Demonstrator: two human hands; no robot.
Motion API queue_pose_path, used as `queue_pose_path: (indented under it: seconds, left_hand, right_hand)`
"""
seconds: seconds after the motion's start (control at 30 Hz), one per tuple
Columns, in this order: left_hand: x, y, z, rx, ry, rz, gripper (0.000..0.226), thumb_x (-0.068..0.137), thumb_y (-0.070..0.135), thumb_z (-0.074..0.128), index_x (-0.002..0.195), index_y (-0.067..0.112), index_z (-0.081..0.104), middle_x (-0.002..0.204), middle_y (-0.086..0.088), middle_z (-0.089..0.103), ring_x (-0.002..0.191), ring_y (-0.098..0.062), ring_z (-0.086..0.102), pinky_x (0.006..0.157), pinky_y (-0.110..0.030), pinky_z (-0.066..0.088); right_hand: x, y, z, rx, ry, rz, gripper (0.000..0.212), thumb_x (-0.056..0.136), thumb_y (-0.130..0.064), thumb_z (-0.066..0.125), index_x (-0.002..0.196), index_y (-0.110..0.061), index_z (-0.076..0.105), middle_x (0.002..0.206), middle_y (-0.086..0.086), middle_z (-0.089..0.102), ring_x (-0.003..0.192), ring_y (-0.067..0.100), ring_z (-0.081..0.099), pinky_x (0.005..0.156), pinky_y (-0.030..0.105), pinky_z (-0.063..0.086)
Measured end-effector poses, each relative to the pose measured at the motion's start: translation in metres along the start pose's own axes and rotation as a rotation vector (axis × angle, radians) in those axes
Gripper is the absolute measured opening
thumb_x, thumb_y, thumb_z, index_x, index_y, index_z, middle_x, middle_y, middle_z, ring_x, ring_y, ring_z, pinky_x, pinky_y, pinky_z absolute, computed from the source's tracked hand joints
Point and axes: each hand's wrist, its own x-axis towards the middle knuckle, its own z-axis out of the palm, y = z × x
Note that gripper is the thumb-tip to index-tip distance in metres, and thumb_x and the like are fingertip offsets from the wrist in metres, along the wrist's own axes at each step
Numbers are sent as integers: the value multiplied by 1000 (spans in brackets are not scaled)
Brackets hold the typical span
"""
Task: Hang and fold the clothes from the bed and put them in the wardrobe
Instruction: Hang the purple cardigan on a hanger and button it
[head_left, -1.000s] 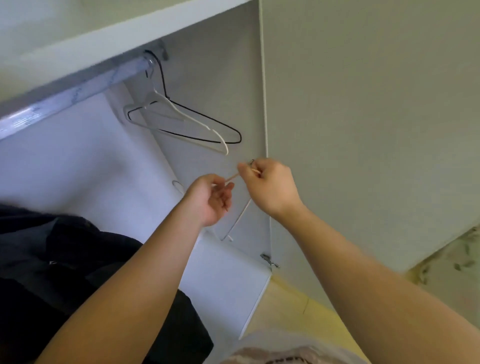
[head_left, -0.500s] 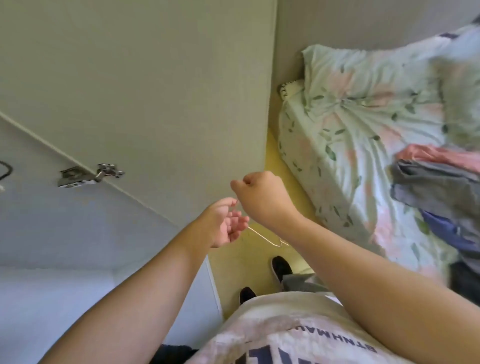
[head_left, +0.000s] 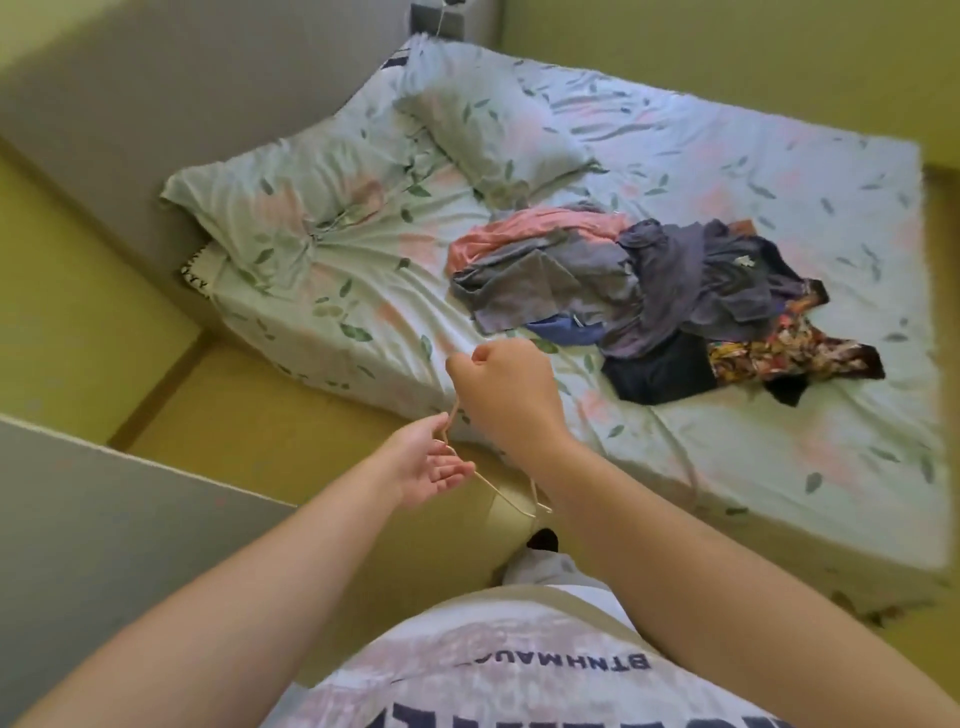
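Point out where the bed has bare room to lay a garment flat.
Bare floral bed sheet lies between the heaped pile of mixed clothes and the near edge, and beyond the pile toward the far side. Crowded: the pile mid-bed and the two floral pillows at the head end.

bed, floral sheet: two pillows, heap of clothes mid-mattress.

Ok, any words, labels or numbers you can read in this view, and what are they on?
"BTNHMAU": small dark letters on the person's shirt.
Larger dark letters lower on the same shirt: cut off at the frame edge, unreadable.
Pile of clothes on the bed: no readable text.
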Motion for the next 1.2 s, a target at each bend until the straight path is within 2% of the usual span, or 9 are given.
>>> queue_pose_path:
  seconds: [0.27,0.43,0.53,0.67,0.77,0.87,1.0,1.1,1.2]
  left_hand:
    - [47,80,91,107,36,28,48,101,38,59,130,1,48,125,-22,60,100,-31,70,79,-37,57]
    - [75,111,160,70,-2,93,33,98,23,61,122,3,51,115,-19,66,94,-27,71,82,-35,58]
    - [94,128,204,92,-59,76,23,98,15,61,115,2,54,103,-17,68,90,-27,72,78,-34,59]
    - [124,151,267,153,-110,21,14,99,15,61,105,2,60,93,-10,69,83,-20,72,68,-30,58]
    - [145,162,321,203,-150,-13,11,99,9,58,107,2,61,83,-9,71,77,-16,71,54,-25,58]
    - [163,165,374,227,-167,-3,23,97,-2,57,118,8,59,100,-13,67,81,-19,71,50,-23,56]
    - [175,155,429,421,-217,58,35,95,-10,57,124,9,55,107,-20,62,84,-26,74,59,-27,60]
    - [182,142,449,586,-378,23,38,94,-14,54,127,6,53,110,-26,64,77,-29,77,86,-43,62]
    - [194,142,457,844,-536,59,46,89,-9,61,131,10,59,106,-15,75,89,-20,77,97,-42,57]
  right_hand:
    - [75,49,-86,207,177,57,49,83,-17,60,45,-15,28,38,-2,27,44,15,28,47,33,22]
    - [82,94,-123,347,260,235,44,89,-20,60,57,2,39,48,1,28,51,15,30,52,39,30]
    - [80,125,-145,358,243,389,43,95,-27,57,66,4,50,61,19,51,59,20,43,56,37,34]
    - [79,160,-176,316,235,588,43,97,-31,55,59,-13,42,58,6,38,55,18,36,55,34,27]
    - [83,189,-195,262,192,721,37,96,-27,49,69,-3,57,67,9,47,62,22,43,59,35,33]
    - [95,217,-209,202,127,834,33,97,-23,47,86,1,67,78,8,56,71,23,50,65,34,42]
    - [126,249,-208,100,84,957,29,95,-21,48,68,-17,39,70,2,41,60,20,38,49,31,26]
    - [159,271,-201,150,114,1049,10,94,-22,51,98,-14,55,88,4,56,75,24,53,53,31,35]
    - [192,292,-195,394,284,1089,19,95,-25,53,114,-23,56,101,0,63,83,19,63,64,33,48]
